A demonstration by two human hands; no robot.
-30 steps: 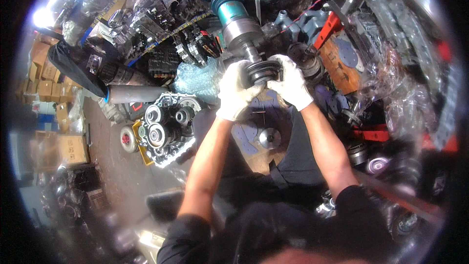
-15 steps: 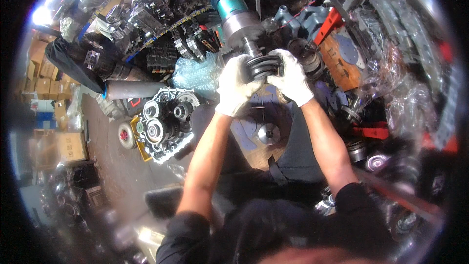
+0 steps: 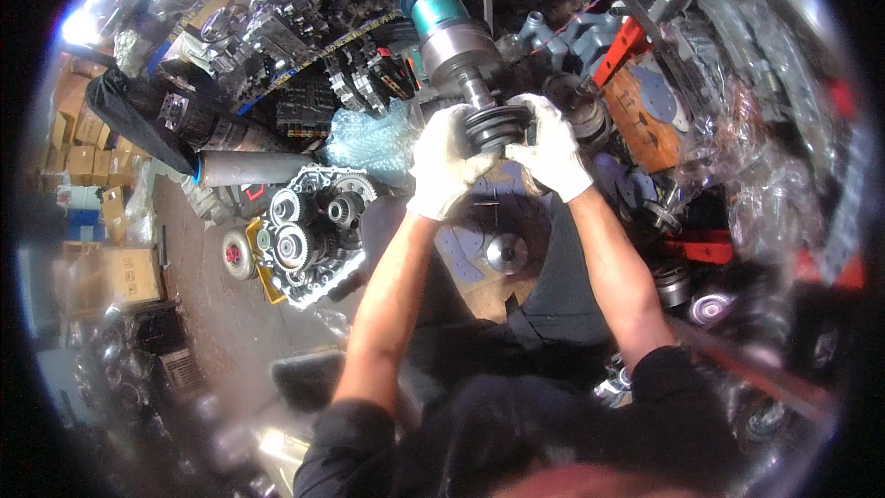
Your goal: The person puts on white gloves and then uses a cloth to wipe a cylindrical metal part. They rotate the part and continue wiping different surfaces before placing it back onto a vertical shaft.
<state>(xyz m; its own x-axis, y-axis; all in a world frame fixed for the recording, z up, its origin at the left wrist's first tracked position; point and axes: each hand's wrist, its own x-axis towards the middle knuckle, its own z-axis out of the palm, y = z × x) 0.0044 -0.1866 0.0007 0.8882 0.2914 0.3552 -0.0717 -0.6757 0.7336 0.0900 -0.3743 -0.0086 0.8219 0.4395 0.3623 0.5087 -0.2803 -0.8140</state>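
Both my hands wear white gloves and grip a dark, ribbed round metal part, like a pulley or clutch drum (image 3: pixel 496 129), from its two sides. My left hand (image 3: pixel 444 161) wraps its left edge, and my right hand (image 3: pixel 551 148) closes round its right edge. Just beyond the part, a metal shaft (image 3: pixel 474 89) runs up to a cylindrical unit (image 3: pixel 437 11) with a teal band and a grey lower drum. Whether the dark part touches the shaft, I cannot tell. Below my hands a small silver disc (image 3: pixel 506 254) lies on a board between my legs.
An opened gearbox housing (image 3: pixel 315 235) with several gears sits at left, beside a round tan part (image 3: pixel 239 254). Bubble wrap (image 3: pixel 371 140) lies near my left hand. A wooden block (image 3: pixel 641 118) and plastic-wrapped parts (image 3: pixel 774 166) crowd the right. Cardboard boxes (image 3: pixel 134 275) stand far left.
Almost nothing differs. Both hands keep their hold on the dark round part, which looks slightly turned or tilted between them.
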